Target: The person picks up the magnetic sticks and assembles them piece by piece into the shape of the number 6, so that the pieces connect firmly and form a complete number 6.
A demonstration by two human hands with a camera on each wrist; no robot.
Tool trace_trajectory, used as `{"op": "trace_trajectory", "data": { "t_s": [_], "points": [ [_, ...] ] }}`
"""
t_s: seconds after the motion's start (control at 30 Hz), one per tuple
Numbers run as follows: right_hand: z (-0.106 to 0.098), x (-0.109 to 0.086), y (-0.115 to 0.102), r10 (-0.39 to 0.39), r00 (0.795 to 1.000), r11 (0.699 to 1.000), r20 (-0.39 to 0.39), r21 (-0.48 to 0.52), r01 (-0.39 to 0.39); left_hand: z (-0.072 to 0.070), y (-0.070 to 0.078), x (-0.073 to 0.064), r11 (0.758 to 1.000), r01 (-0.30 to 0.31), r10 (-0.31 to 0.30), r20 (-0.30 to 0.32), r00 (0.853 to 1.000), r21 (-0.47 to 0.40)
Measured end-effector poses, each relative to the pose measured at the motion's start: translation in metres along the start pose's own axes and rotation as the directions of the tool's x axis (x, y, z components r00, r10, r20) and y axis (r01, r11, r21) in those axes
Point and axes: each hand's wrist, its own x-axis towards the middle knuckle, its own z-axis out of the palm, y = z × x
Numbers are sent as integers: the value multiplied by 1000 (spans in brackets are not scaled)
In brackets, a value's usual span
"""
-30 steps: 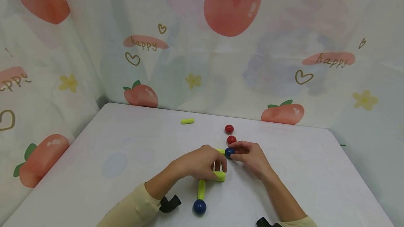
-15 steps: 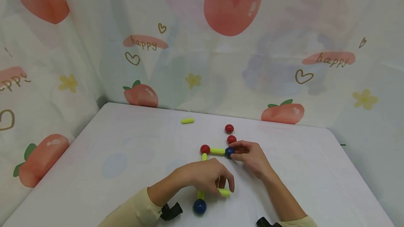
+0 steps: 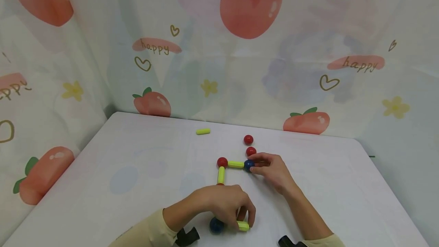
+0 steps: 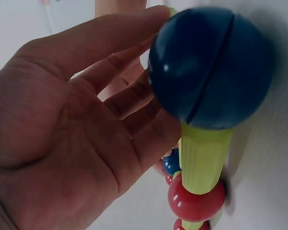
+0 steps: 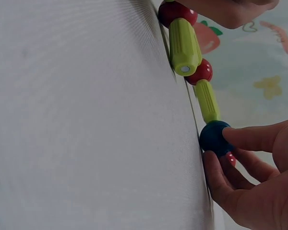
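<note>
My left hand (image 3: 228, 205) pinches a yellow-green magnetic rod (image 3: 243, 226) just right of the near blue ball (image 3: 217, 225). That ball looms large in the left wrist view, joined by a rod (image 4: 205, 160) to a red ball (image 4: 197, 199). My right hand (image 3: 272, 170) pinches another blue ball (image 3: 249, 165) between thumb and fingertips. From it a rod (image 3: 235, 164) runs left to a corner red ball (image 3: 222, 162), where another rod (image 3: 221, 175) turns toward me. The right wrist view shows a rod (image 5: 184, 48) with a metal disc at its end.
Two loose red balls lie behind my right hand, a far one (image 3: 248, 139) and a nearer one (image 3: 251, 151). A single yellow-green rod (image 3: 203, 131) lies near the back edge of the white table (image 3: 154, 151). Printed cloth (image 3: 192, 98) hangs behind and left.
My left hand has moved toward the table's front with its rod, uncovering the corner red ball and adjoining rods. My right hand stays at the blue ball.
</note>
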Motion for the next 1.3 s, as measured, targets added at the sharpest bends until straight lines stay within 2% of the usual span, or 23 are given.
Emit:
{"op": "trace_trajectory", "data": {
  "t_s": [0.2,0.4,1.3],
  "points": [
    [1,0,0,-1,1000,1000,-4,-10,1,2,0,0,1000,12,-11,43,999,-17],
    [1,0,0,1,1000,1000,-5,-13,-1,2,2,-1,1000,11,-10,57,998,-5],
    [1,-1,0,7,1000,1000,-4,-21,-7,3,3,-2,999,33,-35,62,997,32]
  ]
}}
